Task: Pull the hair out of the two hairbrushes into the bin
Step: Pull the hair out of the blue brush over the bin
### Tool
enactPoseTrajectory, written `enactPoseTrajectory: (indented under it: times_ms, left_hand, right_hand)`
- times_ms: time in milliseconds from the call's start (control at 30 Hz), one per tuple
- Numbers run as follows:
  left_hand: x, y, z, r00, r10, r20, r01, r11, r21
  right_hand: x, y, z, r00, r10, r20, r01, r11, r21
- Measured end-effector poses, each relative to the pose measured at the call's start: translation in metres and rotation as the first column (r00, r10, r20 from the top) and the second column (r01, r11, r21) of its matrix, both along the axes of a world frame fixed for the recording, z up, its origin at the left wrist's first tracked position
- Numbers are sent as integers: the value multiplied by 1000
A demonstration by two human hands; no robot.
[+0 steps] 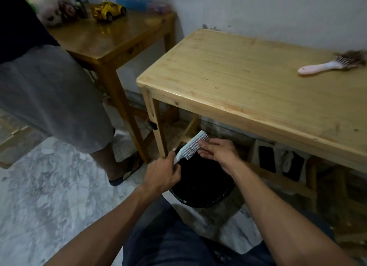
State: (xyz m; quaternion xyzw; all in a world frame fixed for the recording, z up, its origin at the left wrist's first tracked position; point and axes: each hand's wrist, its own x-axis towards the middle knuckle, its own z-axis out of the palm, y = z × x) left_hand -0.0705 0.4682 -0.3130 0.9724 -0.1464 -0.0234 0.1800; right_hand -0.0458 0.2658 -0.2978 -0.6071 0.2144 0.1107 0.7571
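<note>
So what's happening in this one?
A person is cleaning hair out of brushes. The left hand grips a white brush over the black bin, and the right hand picks at its bristles. A pink brush, still full of hair, lies on the table.

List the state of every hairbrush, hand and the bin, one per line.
blue hairbrush: held over the bin, bristles look nearly free of hair.
pink hairbrush: lying on the table, bristles full of hair.
bin: open, on the floor below the hands.
left hand: grips the blue brush handle.
right hand: fingers at the bristles near the brush tip.
</note>
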Motion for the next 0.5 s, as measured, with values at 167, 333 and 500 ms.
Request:
enactPoseTrajectory:
  times_ms: [167,333,500]
  left_hand:
    - [2,-2,1,1000,11,21,-12,999,49]
    - [2,6,-3,997,70,21,-71,995,69]
    - [3,4,-2,996,90,7,-90,994,65]
  right_hand:
    - [0,1,-2,995,-100,-25,97,990,-102]
    - [2,-6,-7,991,-128,-30,117,964,-237]
    - [2,3,-12,998,3,61,19,939,-344]
